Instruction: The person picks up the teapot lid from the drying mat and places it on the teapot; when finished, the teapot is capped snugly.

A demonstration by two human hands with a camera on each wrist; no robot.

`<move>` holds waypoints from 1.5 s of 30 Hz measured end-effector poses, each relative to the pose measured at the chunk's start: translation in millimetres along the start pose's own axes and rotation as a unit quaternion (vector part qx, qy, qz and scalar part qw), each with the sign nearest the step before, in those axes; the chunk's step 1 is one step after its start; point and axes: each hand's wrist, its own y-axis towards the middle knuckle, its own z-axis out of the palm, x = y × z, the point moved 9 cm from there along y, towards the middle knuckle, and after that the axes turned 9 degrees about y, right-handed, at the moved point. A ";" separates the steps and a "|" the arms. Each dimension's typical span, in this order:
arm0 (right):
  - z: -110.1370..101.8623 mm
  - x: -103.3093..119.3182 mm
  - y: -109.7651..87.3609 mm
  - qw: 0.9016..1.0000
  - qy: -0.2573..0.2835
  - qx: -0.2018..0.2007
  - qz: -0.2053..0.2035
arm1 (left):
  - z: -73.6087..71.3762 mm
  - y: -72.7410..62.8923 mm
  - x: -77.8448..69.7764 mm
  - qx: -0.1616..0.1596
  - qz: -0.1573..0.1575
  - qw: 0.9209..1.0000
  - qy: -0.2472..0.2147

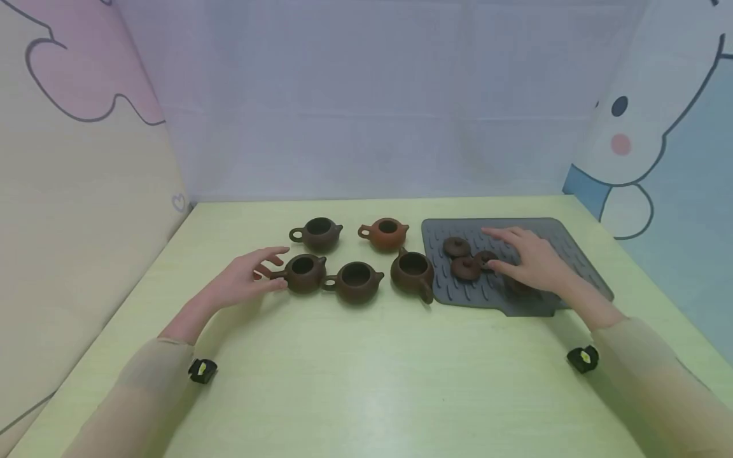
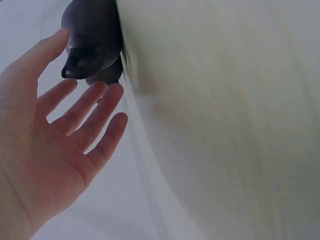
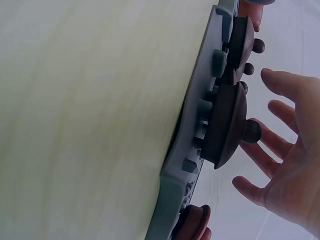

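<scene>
My left hand [image 1: 240,280], fingers spread and gently bent, is beside the handle of a lidless dark brown teapot [image 1: 305,273]. In the left wrist view its thumb tip overlaps the teapot body [image 2: 92,27]; whether they touch I cannot tell. On the right, my right hand [image 1: 535,262] hovers with loose fingers over a grey ridged mat [image 1: 550,235]. Nearest to it is a round knobbed lid [image 3: 227,125], mostly hidden beneath the hand in the head view. Left of the fingers lie more brown lids, one farther back [image 1: 456,247] and one nearer [image 1: 466,269].
More lidless teapots stand mid-table: a dark one [image 1: 321,235] and a reddish one [image 1: 385,235] behind, a brown one [image 1: 356,283] in front. Another teapot [image 1: 412,273], turned with its handle forward, stands against the mat's left edge. A pale curtain [image 1: 366,102] hangs behind.
</scene>
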 end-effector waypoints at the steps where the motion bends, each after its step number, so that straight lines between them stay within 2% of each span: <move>1: 0.2 0.0 0.9 1.000 0.004 0.001 0.003 | 0.5 0.2 0.6 0.003 -0.002 1.000 -0.003; 13: 6.2 -2.5 8.7 0.999 0.023 0.020 0.035 | 6.6 2.1 1.2 0.027 -0.007 0.999 -0.026; 30: 14.5 -15.6 14.7 0.992 0.063 0.037 0.103 | 8.3 2.9 5.0 0.025 -0.025 0.999 -0.030; 45: 16.3 -22.1 14.7 0.987 0.099 0.042 0.116 | 8.6 0.7 4.4 0.028 -0.031 0.999 -0.031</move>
